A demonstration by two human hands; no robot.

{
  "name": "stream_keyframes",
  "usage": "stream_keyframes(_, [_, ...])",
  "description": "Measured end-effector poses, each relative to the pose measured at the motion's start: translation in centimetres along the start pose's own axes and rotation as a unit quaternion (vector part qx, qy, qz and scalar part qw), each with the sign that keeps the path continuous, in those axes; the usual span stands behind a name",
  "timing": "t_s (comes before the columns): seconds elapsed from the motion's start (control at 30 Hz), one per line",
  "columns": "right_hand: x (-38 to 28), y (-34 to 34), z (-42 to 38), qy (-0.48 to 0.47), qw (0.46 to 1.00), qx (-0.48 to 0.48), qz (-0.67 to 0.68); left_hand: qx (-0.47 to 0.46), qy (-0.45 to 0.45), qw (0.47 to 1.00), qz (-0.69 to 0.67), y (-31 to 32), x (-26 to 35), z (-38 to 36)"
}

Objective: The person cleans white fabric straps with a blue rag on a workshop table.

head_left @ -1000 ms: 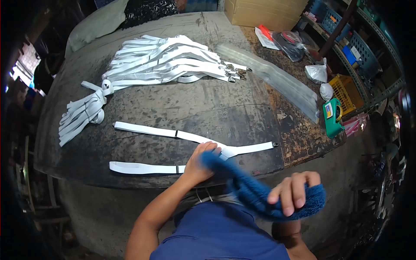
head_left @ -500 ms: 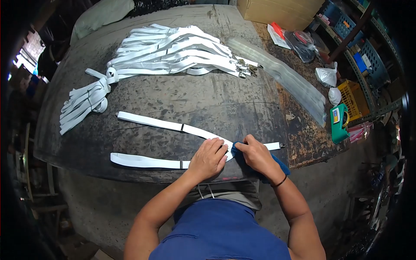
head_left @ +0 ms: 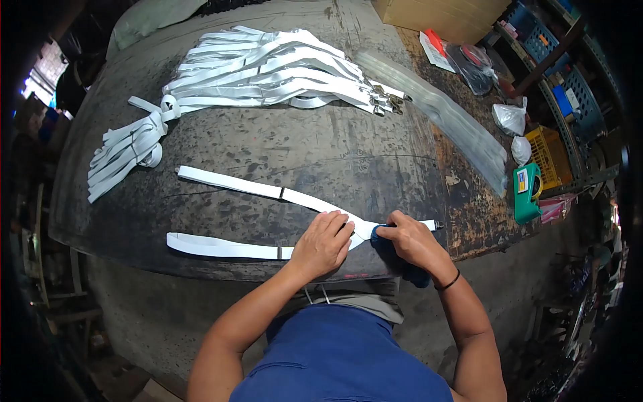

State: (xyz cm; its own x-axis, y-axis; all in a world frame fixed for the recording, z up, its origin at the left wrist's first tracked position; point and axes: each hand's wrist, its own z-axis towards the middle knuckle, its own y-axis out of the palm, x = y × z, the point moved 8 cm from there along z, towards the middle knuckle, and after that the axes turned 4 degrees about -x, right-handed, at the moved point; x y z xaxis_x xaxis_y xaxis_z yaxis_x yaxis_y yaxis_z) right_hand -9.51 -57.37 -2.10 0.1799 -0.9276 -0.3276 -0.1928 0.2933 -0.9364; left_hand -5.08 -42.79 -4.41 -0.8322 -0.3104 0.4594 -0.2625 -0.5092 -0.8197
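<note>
A pair of white Y-shaped suspenders lies spread on the dark table in front of me. Two long straps with dark adjusters run leftward, and a short strap with a metal clip points right. My left hand rests on the straps just left of where they join, its fingers stretched out. Bunched in my right hand is a dark blue cloth, which touches the suspenders right of the join. Part of the short strap is hidden beneath that hand.
Farther back lies a pile of white suspenders, knotted at its left end. Clear plastic sleeves stretch diagonally on the right. A green tape dispenser, small white bags and a cardboard box sit along the edges.
My right hand has slid the blue cloth a little rightward, away from the join, uncovering more of it. My left hand stays on the straps.
</note>
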Motion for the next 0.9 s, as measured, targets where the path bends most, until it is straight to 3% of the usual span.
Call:
stream_keyframes(0.17, [-1.7, 0.3, 1.2, -0.017, 0.999, 0.023, 0.016, -0.004, 0.0, 1.0, -0.009, 0.1, 0.0, 0.1])
stream_keyframes(0.3, [1.1, 0.5, -0.1, 0.002, 0.999, 0.008, 0.031, -0.001, -0.002, 1.0, -0.01, -0.1, 0.0, 0.0])
stream_keyframes(0.47, [-2.4, -0.1, 2.3, -0.02, 0.999, 0.028, 0.009, -0.01, 0.002, 1.0, -0.006, 0.2, 0.0, 0.1])
stream_keyframes(0.6, [-1.1, -0.2, 1.0, -0.013, 1.0, -0.006, 0.004, -0.003, -0.004, 1.0, -0.012, -0.1, 0.1, 0.0])
stream_keyframes(0.77, [-2.4, 0.2, 2.4, -0.042, 0.999, 0.029, 0.014, -0.002, -0.009, 1.0, -0.014, 0.1, -0.1, 0.0])
stream_keyframes(0.83, [-1.5, 0.2, 1.5, -0.037, 0.998, 0.031, 0.026, -0.008, -0.006, 1.0, -0.016, 0.1, 0.0, 0.0])
stream_keyframes(0.9, [1.4, 0.3, 0.4, 0.043, 0.999, 0.018, 0.026, -0.001, -0.01, 1.0, -0.014, -0.1, -0.2, 0.1])
